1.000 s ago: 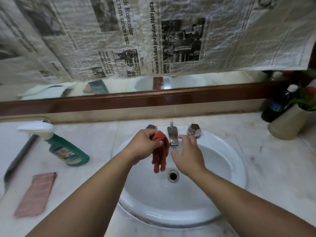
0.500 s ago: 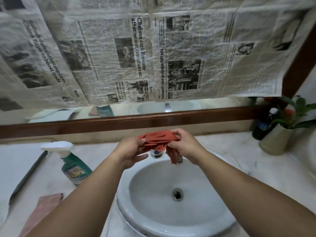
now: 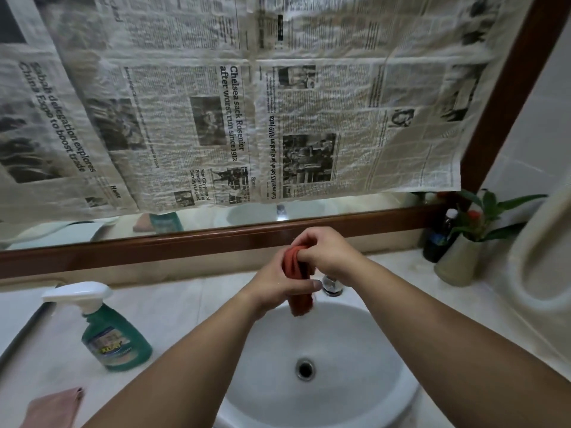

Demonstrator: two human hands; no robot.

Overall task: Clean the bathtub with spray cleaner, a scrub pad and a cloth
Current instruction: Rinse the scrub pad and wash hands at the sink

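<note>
The red cloth (image 3: pixel 298 299) is now standing as a tight upright roll over the far side of the sink (image 3: pixel 355 344), where half a second ago it was stretching loosely sideways between the hands. The right hand (image 3: pixel 329 251) is gripping the roll's top with its fingers curled fully round it, and the left hand (image 3: pixel 278 285) is clasping the roll just below, thumb wrapping across the front; earlier the two hands were level, each pinching one end. The cloth's lower end is hanging free above the white bowl, just left of the chrome tap (image 3: pixel 332 285). The sink is showing only its drain (image 3: pixel 305 369) in the middle. On the pale counter (image 3: pixel 185 304) to the left, a spray bottle (image 3: pixel 114 338) holding green liquid is standing upright, and a pink cloth (image 3: pixel 52 407) is lying at the near left edge. At the far right a vase (image 3: pixel 457 264) is holding a leafy plant (image 3: pixel 482 217), with a dark bottle (image 3: pixel 438 236) just beside it. Newspaper (image 3: pixel 216 118) is covering the mirror behind.
</note>
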